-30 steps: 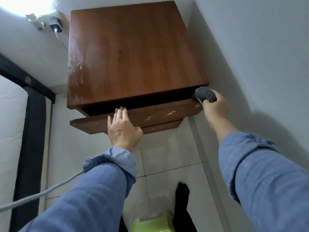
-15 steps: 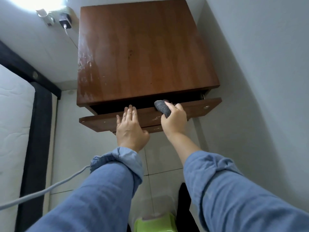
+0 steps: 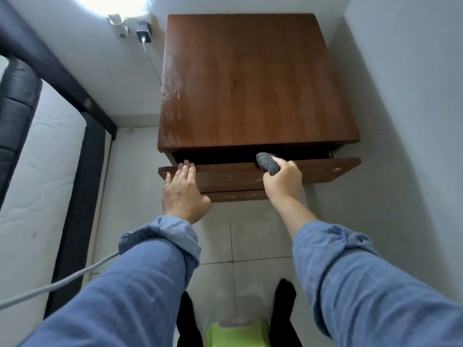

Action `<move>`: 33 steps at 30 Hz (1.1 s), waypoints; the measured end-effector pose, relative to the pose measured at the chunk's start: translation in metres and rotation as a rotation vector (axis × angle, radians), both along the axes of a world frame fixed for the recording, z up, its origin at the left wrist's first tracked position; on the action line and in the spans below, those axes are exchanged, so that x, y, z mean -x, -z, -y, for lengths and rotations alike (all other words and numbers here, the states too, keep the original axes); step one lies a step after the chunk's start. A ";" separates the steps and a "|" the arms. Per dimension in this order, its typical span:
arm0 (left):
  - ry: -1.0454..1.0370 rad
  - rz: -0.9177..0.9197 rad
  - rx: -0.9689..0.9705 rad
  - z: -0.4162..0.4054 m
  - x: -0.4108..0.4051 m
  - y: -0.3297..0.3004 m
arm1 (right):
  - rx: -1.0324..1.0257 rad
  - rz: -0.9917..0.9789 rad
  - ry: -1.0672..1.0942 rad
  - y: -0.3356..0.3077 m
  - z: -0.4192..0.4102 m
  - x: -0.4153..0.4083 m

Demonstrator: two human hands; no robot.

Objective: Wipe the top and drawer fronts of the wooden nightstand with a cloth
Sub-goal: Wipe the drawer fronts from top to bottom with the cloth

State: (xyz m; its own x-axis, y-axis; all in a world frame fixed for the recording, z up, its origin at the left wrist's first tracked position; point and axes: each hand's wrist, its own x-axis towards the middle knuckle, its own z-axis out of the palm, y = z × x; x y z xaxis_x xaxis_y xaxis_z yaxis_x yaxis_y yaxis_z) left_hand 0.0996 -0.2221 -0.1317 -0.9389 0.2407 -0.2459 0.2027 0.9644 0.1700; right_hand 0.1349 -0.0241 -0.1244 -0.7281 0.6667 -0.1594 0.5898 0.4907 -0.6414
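The wooden nightstand (image 3: 250, 78) stands in the corner, its top scuffed white along the left side. Its upper drawer (image 3: 323, 171) is pulled partly out, and a lower drawer front (image 3: 238, 195) shows beneath it. My right hand (image 3: 283, 180) grips a bunched grey cloth (image 3: 267, 162) and holds it against the top edge of the upper drawer front, right of its middle. My left hand (image 3: 184, 190) rests flat with straight fingers on the left part of the same drawer front.
A wall (image 3: 406, 121) runs close along the nightstand's right side. A mattress and dark bed frame (image 3: 75, 186) lie to the left. A charger (image 3: 144, 33) is plugged into the back wall, its cable hanging down. A grey cable (image 3: 62, 280) crosses the tiled floor; something green (image 3: 238, 333) lies at my feet.
My right hand swept the cloth leftward from the drawer's right end along its top edge to near the middle. My left hand stayed on the drawer front. The camera view shifted.
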 end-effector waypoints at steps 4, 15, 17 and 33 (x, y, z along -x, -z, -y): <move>-0.019 0.011 -0.130 0.004 0.000 0.005 | 0.017 -0.018 -0.096 0.004 0.039 0.009; -0.607 0.029 -0.721 0.047 0.016 -0.003 | 0.066 -0.028 -0.188 0.010 0.102 0.026; -0.670 0.065 -0.817 0.049 0.021 -0.005 | 0.066 -0.022 -0.215 0.009 0.110 0.029; -0.561 0.148 -0.978 0.074 0.028 -0.001 | 0.136 -0.070 -0.387 0.016 0.180 0.045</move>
State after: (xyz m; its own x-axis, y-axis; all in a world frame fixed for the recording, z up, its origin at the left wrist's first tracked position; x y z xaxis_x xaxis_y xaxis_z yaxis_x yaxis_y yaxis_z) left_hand 0.0714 -0.2965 -0.1304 -0.9520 -0.0554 -0.3009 -0.3006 0.3534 0.8859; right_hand 0.0901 -0.2045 -0.1406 -0.9329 0.3180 -0.1690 0.3315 0.5753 -0.7478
